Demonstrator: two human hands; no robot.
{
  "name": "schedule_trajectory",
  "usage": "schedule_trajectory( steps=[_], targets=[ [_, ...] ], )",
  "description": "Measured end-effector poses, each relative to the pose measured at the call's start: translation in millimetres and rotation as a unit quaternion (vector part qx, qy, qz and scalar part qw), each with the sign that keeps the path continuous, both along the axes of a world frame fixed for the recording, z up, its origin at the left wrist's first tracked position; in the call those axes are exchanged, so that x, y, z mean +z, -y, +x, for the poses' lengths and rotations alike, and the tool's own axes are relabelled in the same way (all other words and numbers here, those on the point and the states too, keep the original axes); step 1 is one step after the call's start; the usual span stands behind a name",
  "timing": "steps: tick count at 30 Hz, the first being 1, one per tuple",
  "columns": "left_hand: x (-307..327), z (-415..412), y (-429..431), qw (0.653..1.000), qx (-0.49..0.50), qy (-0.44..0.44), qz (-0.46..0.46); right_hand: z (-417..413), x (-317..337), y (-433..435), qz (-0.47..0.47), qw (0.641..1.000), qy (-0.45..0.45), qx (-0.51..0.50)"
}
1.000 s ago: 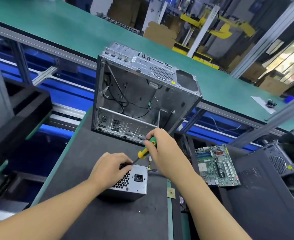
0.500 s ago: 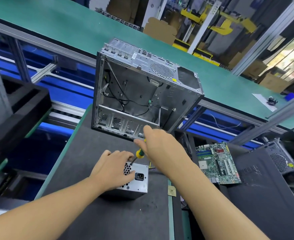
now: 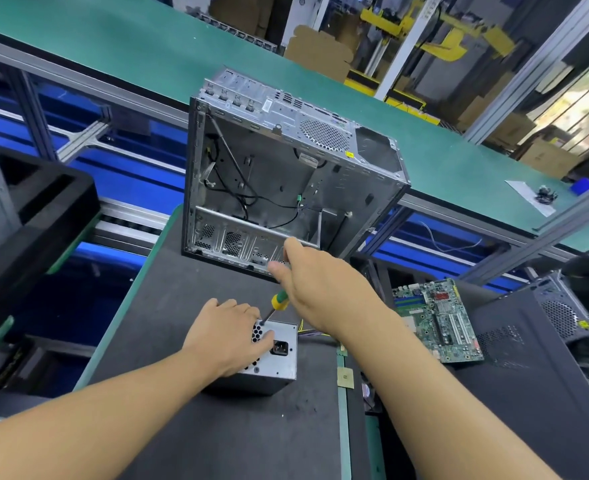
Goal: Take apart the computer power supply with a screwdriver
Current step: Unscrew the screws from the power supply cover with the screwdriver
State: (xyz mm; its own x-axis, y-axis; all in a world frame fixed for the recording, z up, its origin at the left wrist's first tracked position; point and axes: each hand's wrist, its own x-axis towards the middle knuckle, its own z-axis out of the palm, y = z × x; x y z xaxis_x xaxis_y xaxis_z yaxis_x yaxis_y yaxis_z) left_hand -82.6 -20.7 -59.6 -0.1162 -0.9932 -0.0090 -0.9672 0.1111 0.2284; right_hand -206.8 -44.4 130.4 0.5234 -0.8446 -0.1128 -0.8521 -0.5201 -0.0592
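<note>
Grip on the tool is what has altered: a second ago the right hand (image 3: 320, 289) was wrapped round the green-and-yellow handle of the slim-shafted screwdriver (image 3: 278, 302); now that hand has ridden up and forward, thumb and forefinger stretched out towards the open grey steel computer case (image 3: 286, 174) and off the handle, while the handle's upper end vanishes beneath the palm; whether the hidden fingers clasp it or the palm merely bears on it, I cannot tell; the shaft leans much as before, tip at the top edge of the small grey metal box-shaped power supply (image 3: 279, 362), just beside its honeycomb grille; the left hand (image 3: 227, 336) has hardly budged, fingers curved over the box's upper left corner and thumb laid on the face near the black mains socket, holding it down on the dark grey bench mat (image 3: 189, 306) in front of the case; the power supply lies where it lay, its yellow and purple wires (image 3: 308, 332) trailing out to the right; a green circuit board (image 3: 438, 320) lies well apart on that side; my reading is a fresh purchase taken between turns on one casing screw, so the cover is not yet off and the job looks early; the tip could slip from the screw head while the hold is loose.
</note>
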Motion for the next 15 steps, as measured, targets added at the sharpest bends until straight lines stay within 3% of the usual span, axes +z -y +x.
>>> schedule_trajectory(
  steps=[2, 9, 15],
  targets=[
    [-1.2, -0.6, -1.2, 1.0, 0.009, 0.001, 0.002, 5.9, -0.9, 2.9, -0.005, 1.0, -0.01, 0.009],
    [-5.5, -2.1, 1.8, 0.999, 0.03, 0.007, 0.01, 8.5, 10.7, 10.7, 0.183, 0.981, 0.069, -0.011],
    [-6.2, -1.1, 2.6, 1.0, 0.027, 0.003, 0.011, 13.6, 2.9, -0.2, 0.015, 0.999, -0.032, -0.039]
  ],
)
